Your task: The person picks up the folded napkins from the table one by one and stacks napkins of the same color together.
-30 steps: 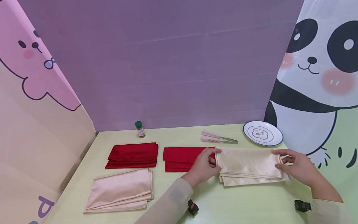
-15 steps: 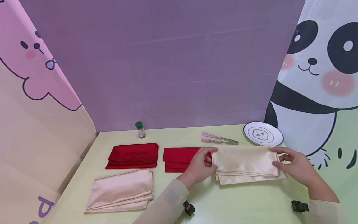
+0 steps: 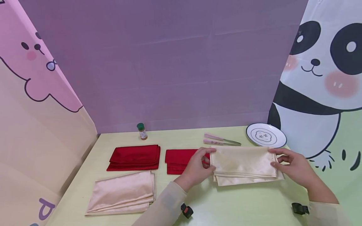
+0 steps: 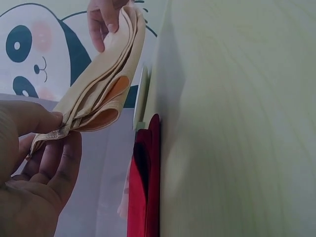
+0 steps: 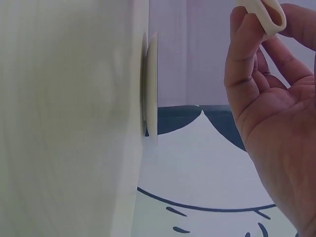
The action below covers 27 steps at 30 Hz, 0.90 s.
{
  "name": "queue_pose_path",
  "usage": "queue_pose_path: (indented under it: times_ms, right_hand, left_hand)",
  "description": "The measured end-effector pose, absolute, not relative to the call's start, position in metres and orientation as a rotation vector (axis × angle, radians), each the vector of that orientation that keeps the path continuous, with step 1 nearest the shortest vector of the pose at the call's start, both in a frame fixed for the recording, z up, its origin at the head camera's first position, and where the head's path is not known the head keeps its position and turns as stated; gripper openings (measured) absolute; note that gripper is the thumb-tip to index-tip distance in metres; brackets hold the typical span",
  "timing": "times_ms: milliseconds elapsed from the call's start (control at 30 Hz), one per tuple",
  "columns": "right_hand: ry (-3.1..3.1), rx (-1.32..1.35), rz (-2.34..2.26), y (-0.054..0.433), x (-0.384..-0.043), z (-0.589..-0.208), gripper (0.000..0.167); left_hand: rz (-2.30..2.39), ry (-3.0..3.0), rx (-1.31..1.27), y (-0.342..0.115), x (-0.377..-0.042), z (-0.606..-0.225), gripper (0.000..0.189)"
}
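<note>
A folded cream satin cloth hangs level between both hands, lifted off the table as the left wrist view shows. My left hand pinches its left end, thumb on one side and fingers on the other. At the opposite end, my right hand pinches the folded layers between thumb and fingers. Loose folds of the cloth droop open in the left wrist view. Partly hidden behind the left hand and the cream cloth, a folded red cloth lies on the table.
Left on the table lie another folded red cloth and a folded pale pink cloth. Along the back stand a small green-capped bottle, pink-handled tongs and a white plate. Printed curtains enclose the table.
Both hands have moved a little to the left and slightly away from the body, carrying the cream cloth and covering more of the red cloth. Other things stay put.
</note>
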State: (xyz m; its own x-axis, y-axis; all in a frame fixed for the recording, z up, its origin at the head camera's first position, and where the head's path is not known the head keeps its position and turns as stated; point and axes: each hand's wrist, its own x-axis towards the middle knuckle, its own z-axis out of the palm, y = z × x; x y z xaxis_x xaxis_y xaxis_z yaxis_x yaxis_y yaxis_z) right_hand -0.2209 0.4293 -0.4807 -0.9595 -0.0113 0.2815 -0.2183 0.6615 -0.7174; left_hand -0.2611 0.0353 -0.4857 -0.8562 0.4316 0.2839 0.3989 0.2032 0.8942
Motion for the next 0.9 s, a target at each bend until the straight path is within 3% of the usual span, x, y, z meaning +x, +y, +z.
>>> queue_pose_path:
  times_ms: [467, 900]
  right_hand:
    - [-2.602, 0.246, 1.220, 0.412, -0.228, -0.486, 0.049]
    - [-2.519, 0.359, 1.226, 0.388, -0.237, -0.483, 0.038]
  left_hand:
    - [1.748, 2.443, 0.823, 0.014, -0.261, -0.481, 0.065]
    - [1.792, 2.417, 0.765, -0.008, -0.260, -0.479, 0.064]
